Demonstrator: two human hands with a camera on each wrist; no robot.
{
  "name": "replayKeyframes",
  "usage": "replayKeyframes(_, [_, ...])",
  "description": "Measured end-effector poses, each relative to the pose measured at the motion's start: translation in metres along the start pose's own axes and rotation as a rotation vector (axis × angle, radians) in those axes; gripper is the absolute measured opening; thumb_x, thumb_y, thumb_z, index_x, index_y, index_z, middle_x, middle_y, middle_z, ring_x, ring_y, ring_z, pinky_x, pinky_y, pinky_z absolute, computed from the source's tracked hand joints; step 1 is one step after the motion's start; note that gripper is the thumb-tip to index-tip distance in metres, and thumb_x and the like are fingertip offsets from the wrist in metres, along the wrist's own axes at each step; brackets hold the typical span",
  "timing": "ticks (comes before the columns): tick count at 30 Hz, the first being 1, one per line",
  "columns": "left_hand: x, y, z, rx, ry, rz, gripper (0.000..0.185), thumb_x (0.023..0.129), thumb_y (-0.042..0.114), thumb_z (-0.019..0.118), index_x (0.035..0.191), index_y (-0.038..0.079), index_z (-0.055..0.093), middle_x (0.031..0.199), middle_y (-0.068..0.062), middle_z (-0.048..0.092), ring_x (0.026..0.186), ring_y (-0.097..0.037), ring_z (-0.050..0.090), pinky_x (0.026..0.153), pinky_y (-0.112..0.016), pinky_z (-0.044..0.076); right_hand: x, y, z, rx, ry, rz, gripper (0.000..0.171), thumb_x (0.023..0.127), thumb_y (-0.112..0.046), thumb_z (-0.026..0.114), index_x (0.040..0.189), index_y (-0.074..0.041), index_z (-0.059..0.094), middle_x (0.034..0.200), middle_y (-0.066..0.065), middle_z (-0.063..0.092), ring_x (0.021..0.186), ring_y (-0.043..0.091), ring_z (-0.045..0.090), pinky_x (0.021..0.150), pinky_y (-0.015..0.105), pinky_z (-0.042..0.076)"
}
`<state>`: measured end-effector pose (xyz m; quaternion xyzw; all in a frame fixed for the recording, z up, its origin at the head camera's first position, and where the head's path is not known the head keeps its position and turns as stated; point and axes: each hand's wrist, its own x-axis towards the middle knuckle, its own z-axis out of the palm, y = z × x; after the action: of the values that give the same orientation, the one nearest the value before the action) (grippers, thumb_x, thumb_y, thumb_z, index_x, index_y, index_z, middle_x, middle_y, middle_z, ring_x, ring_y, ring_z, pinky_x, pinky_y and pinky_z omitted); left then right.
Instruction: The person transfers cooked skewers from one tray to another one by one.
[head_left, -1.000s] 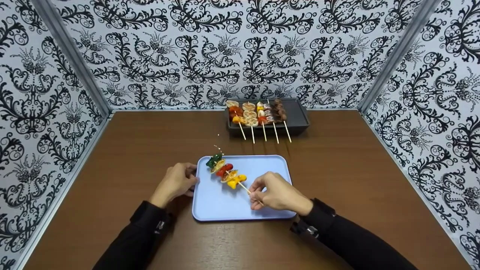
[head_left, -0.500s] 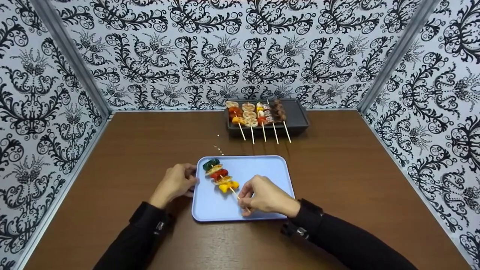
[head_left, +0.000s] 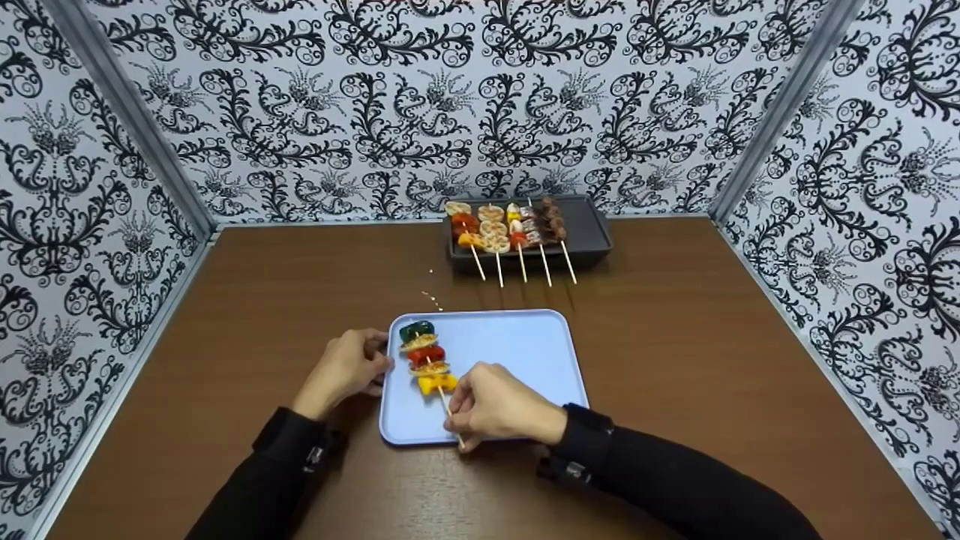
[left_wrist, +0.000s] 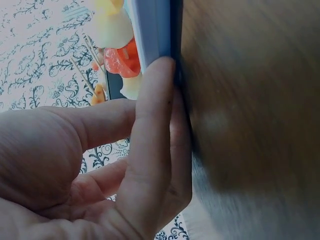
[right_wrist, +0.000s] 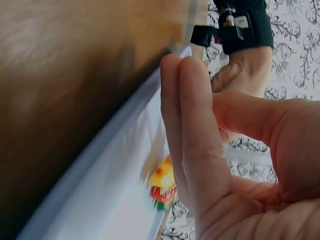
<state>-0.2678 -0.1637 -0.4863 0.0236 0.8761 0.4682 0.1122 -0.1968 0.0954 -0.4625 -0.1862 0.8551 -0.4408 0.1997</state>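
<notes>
My right hand (head_left: 499, 405) pinches the bare stick end of a skewer (head_left: 427, 360) at the front rim of the light blue tray (head_left: 510, 337). Green, pale, red and yellow pieces run along this skewer, which lies lengthwise near the tray's left side, its stick pointing toward me. In the right wrist view, the yellow piece (right_wrist: 162, 174) shows past my fingers (right_wrist: 197, 115). My left hand (head_left: 349, 371) rests at the tray's left edge. Seen from the left wrist, its fairly straight fingers (left_wrist: 152, 110) touch the outside of the rim.
Behind the tray, a dark grill pan (head_left: 589, 225) holds several skewers (head_left: 495, 229) side by side, sticks toward me. Small pale specks (head_left: 431, 300) lie on the brown table (head_left: 300, 270) between pan and tray. Patterned walls (head_left: 420, 112) enclose the back and sides.
My right hand has moved left and toward me, bringing the skewer to the tray's left side and turning it nearly parallel to that edge. The left hand stays at the tray's edge.
</notes>
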Motion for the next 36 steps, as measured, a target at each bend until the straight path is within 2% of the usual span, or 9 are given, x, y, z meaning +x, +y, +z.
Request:
replayKeyframes(7, [0.0,-0.001,-0.002,-0.022,-0.024,-0.008,0.051,0.095,-0.002,0.07,0.144,0.0,0.058,0.102,-0.017,0.069,0.076,-0.023,0.073,0.058,-0.037,0.067,0.003,-0.01,0.014,0.112,-0.006,0.024,0.012,0.087,-0.01,0.085,0.084,-0.009,0.073,0.072,0.003,0.074,0.057,0.021,0.074,0.056,0.04,0.066])
replayKeyframes(14, [-0.001,-0.002,-0.005,-0.076,-0.054,0.012,0.054,0.093,-0.006,0.066,0.146,-0.003,0.055,0.102,-0.018,0.07,0.076,-0.026,0.073,0.06,-0.039,0.067,0.007,-0.02,0.025,0.147,-0.014,0.052,0.013,0.087,-0.007,0.084,0.085,-0.007,0.072,0.067,0.005,0.074,0.056,0.022,0.074,0.055,0.037,0.065])
replayKeyframes(20, [-0.002,-0.002,-0.006,-0.085,-0.064,0.011,0.053,0.094,-0.006,0.064,0.146,-0.004,0.055,0.103,-0.018,0.069,0.077,-0.027,0.072,0.062,-0.039,0.067,0.011,-0.025,0.033,0.189,-0.02,0.092,0.012,0.087,-0.007,0.085,0.088,-0.007,0.073,0.069,0.007,0.074,0.057,0.023,0.074,0.058,0.038,0.066])
replayKeyframes(25, [-0.001,-0.002,-0.006,-0.121,-0.077,0.016,0.054,0.093,-0.008,0.063,0.147,-0.005,0.054,0.102,-0.019,0.069,0.077,-0.027,0.072,0.063,-0.04,0.068,0.012,-0.023,0.032,0.18,-0.039,0.079,0.009,0.088,-0.005,0.084,0.092,-0.006,0.076,0.072,0.005,0.074,0.059,0.023,0.075,0.057,0.036,0.066])
replayKeyframes(30, [-0.001,-0.003,-0.006,-0.105,-0.068,0.021,0.053,0.093,-0.006,0.066,0.145,-0.004,0.056,0.098,-0.018,0.069,0.075,-0.026,0.072,0.062,-0.039,0.067,0.011,-0.019,0.023,0.109,-0.058,-0.021,0.006,0.091,-0.009,0.08,0.096,-0.005,0.078,0.07,0.002,0.074,0.06,0.019,0.075,0.057,0.035,0.066])
replayKeyframes(36, [-0.001,-0.004,-0.006,-0.09,-0.06,0.014,0.051,0.094,-0.005,0.066,0.144,-0.004,0.057,0.1,-0.018,0.068,0.075,-0.026,0.072,0.061,-0.039,0.067,0.013,-0.015,0.007,-0.12,0.023,-0.135,0.011,0.092,-0.02,0.08,0.1,-0.012,0.081,0.071,-0.014,0.072,0.059,0.004,0.069,0.056,0.022,0.059])
